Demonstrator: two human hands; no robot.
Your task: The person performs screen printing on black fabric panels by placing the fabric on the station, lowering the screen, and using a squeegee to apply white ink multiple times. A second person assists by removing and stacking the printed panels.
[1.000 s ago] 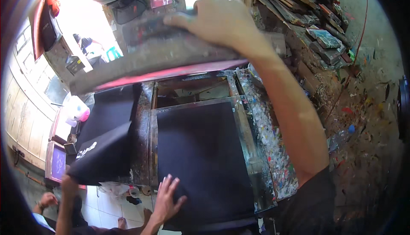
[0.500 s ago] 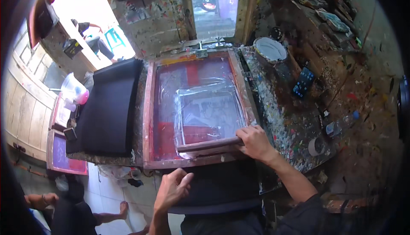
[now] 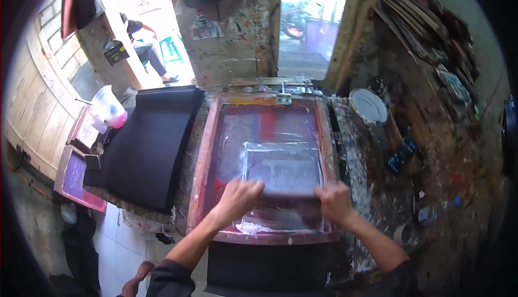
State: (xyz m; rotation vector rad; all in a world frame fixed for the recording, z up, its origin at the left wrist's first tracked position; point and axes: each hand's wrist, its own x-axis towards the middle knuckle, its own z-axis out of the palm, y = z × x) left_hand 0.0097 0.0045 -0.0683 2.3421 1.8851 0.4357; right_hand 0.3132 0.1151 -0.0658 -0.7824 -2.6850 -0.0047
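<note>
My left hand (image 3: 241, 195) and right hand (image 3: 335, 204), fingers curled closed, grip the ends of a dark bar (image 3: 290, 194) laid crosswise on the near half of a red-framed screen (image 3: 302, 239), right of stacked black sheets (image 3: 145, 148).

On the right of the paint-spattered surface (image 3: 370, 192), a dark phone (image 3: 402, 154) is laid with its screen lit, a roll of tape (image 3: 404, 234) and a clear plastic bottle (image 3: 428, 215) with a blue cap are placed nearer, and flat boards (image 3: 426, 22) are heaped at the far right. At the left, a translucent plastic container (image 3: 106, 104) is set down, its lower right tinted pink. Through the far-left doorway, a seated person (image 3: 150, 55) is seen beside a turquoise stool (image 3: 171, 50), while at the near left pale floor tiles (image 3: 121, 237) are exposed.
</note>
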